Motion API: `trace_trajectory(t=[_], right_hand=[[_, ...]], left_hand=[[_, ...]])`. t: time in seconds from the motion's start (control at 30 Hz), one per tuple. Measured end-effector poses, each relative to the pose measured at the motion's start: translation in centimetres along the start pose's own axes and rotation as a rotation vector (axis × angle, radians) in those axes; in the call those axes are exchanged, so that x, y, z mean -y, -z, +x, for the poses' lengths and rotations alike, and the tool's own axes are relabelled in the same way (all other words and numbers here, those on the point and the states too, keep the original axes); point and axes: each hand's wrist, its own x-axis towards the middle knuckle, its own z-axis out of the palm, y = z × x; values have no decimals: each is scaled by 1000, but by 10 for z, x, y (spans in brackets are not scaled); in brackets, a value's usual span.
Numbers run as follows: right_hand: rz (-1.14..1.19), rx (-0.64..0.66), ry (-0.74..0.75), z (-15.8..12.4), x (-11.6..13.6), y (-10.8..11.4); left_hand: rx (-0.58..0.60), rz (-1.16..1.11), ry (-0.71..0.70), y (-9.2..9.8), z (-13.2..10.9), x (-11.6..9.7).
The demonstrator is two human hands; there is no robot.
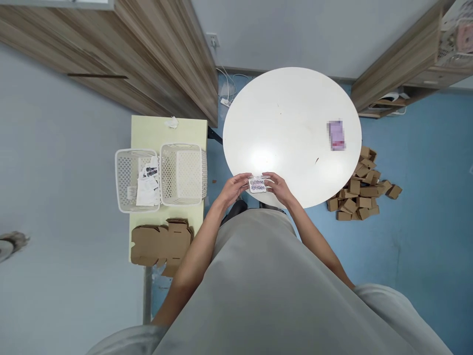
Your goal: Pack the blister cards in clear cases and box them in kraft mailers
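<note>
Between my hands, at the near edge of the round white table [291, 113], is a small clear plastic case [257, 185] with rows of small purple-patterned pieces inside. My left hand [235, 188] grips its left side, fingers and thumb closed on the edge. On the other side, my right hand [278, 187] holds the right edge in the same way. The case appears to have a transparent lid along its far side; whether that lid is fastened I cannot tell. What the small pieces are is too small to make out.
A blurred purple item [336, 135] lies on the table's right side. To the left, a pale yellow table [148, 130] bears two white baskets [184, 175], one with papers [147, 191], and flattened cardboard boxes [162, 244]. Several small brown boxes [364, 192] are heaped on the floor at right.
</note>
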Motion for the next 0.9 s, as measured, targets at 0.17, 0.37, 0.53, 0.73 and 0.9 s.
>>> trace_trajectory(t=[0.17, 0.37, 0.53, 0.73, 0.9], right_hand=[[16, 15, 47, -5, 13, -10], [-90, 2, 127, -10, 18, -18], [-98, -44, 203, -10, 20, -23], [-95, -52, 78, -9, 21, -25], [-154, 45, -33, -15, 16, -30]], left_hand=[[7, 9, -63, -6, -8, -15], [-40, -35, -80, -13, -21, -18], [-66, 68, 63, -11, -31, -12], [-137, 86, -2, -7, -31, -10], [-148, 133, -49, -5, -29, -12]])
